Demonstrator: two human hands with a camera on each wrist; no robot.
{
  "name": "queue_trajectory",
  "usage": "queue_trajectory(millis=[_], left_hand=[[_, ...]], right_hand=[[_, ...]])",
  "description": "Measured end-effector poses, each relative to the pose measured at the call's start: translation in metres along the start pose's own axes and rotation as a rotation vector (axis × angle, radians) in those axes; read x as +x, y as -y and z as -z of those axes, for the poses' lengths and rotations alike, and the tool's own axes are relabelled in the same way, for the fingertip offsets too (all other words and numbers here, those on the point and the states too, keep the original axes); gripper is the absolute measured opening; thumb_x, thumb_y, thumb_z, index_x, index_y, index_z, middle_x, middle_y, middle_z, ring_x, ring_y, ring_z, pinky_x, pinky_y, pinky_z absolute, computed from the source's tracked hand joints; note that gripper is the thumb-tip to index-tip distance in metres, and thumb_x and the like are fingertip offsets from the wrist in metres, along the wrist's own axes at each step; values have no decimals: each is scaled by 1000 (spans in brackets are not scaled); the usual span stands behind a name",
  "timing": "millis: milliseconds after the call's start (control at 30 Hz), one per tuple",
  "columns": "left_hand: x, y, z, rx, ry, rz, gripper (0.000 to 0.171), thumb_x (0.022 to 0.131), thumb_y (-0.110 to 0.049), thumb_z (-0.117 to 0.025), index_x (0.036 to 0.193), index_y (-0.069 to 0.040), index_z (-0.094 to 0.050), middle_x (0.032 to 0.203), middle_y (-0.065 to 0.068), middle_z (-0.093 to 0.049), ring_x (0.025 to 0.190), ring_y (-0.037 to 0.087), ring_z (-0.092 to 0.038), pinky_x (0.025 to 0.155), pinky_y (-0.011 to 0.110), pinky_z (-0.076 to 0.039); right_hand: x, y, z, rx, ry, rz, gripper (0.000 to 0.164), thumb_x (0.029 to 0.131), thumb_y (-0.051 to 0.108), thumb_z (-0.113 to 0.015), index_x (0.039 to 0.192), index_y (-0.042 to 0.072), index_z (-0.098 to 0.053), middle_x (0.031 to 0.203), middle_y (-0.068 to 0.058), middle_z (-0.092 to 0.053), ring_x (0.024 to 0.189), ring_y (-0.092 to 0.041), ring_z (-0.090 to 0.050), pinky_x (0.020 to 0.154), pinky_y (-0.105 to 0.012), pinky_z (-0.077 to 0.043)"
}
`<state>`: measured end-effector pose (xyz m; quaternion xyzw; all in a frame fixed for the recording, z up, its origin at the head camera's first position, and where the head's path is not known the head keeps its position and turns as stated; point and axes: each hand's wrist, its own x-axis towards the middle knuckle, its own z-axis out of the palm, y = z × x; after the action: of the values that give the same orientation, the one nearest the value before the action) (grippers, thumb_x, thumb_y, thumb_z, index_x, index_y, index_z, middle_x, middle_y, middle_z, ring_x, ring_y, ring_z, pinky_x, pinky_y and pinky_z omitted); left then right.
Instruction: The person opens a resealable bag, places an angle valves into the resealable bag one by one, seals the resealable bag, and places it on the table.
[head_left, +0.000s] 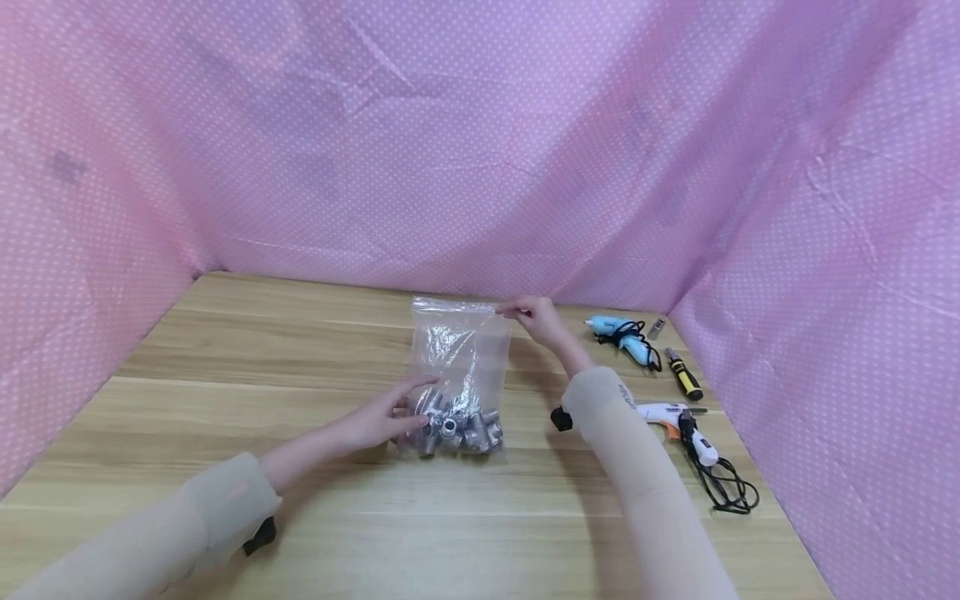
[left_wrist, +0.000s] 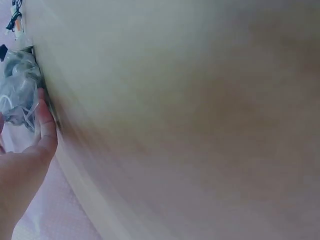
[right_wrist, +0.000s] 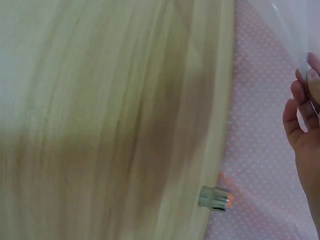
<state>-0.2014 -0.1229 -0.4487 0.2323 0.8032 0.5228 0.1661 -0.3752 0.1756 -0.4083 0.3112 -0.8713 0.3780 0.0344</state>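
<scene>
A clear zip-top plastic bag stretches up the middle of the table, several metal sockets gathered in its bottom. At its lower left side my left hand grips the bag, thumb in front and fingers spread round the edge by the sockets. My right hand pinches the upper right corner between thumb and fingertips. In the right wrist view the plastic runs taut up from that pinch. The bulging, sockets-filled end shows at the fingers in the left wrist view.
On the right lie a blue glue gun with a black cord, a loose metal socket, a yellow-and-black screwdriver and a white glue gun, partly behind my right sleeve. Pink dotted cloth walls the wooden table.
</scene>
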Motion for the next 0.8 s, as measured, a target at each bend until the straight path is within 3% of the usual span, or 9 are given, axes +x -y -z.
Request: queue_trajectory(millis=[100,167,300,400,500,633,733,800], left_hand=[[4,-3,-1,14,35,7,82,84,-23,-69,151,-18,-22,133,28,-45,81,28,-65,56,34,-56],[7,-6,-1,44,54,4,90,79,-21,-74,151,-14,-20,130,29,-47,70,26,-64,57,37,-56],[12,-6,1,212,56,-55,98,71,-25,-80,149,-8,-24,137,27,-44,100,37,-60,84,51,-52],[16,-6,3,345,43,-58,101,66,-36,-82,149,-12,-28,138,24,-45,117,39,-51,96,55,-42],[19,-6,6,435,33,-6,105,63,-47,-82,149,-20,-28,135,27,-46,110,40,-54,89,57,-46],[21,-9,8,546,-2,36,108,58,-58,-80,148,-26,-31,125,25,-46,96,34,-55,76,50,-50],[21,-10,7,615,-25,40,106,58,-62,-77,147,-26,-34,134,24,-38,110,39,-47,87,59,-44],[21,-9,6,656,-38,25,104,59,-64,-75,147,-24,-35,147,25,-25,128,45,-32,98,67,-30]], right_hand=[[1,-5,-5,-68,59,-40,24,93,8,-56,113,7,-68,114,-12,-66,106,-26,-60,94,-37,-48],[0,-8,-9,-105,107,-69,30,94,18,-56,121,11,-64,124,-11,-60,116,-27,-53,101,-43,-42],[-4,-14,-17,-155,231,-114,57,88,40,-62,139,19,-48,145,-10,-41,133,-30,-34,107,-55,-29],[-9,-18,-21,-203,308,-135,76,81,50,-67,146,23,-37,152,-7,-29,138,-30,-24,108,-58,-24],[-14,-20,-24,-267,357,-154,87,76,55,-69,148,24,-31,155,-6,-24,141,-32,-19,109,-61,-19],[-17,-22,-29,-345,394,-178,93,75,61,-67,150,24,-26,156,-6,-20,142,-35,-13,110,-64,-8],[-16,-24,-33,-369,405,-186,97,75,63,-64,152,23,-20,158,-4,-16,143,-35,-10,109,-65,-3],[-16,-24,-36,-358,402,-185,99,75,62,-65,152,23,-15,158,-4,-12,143,-35,-9,108,-66,-2]])
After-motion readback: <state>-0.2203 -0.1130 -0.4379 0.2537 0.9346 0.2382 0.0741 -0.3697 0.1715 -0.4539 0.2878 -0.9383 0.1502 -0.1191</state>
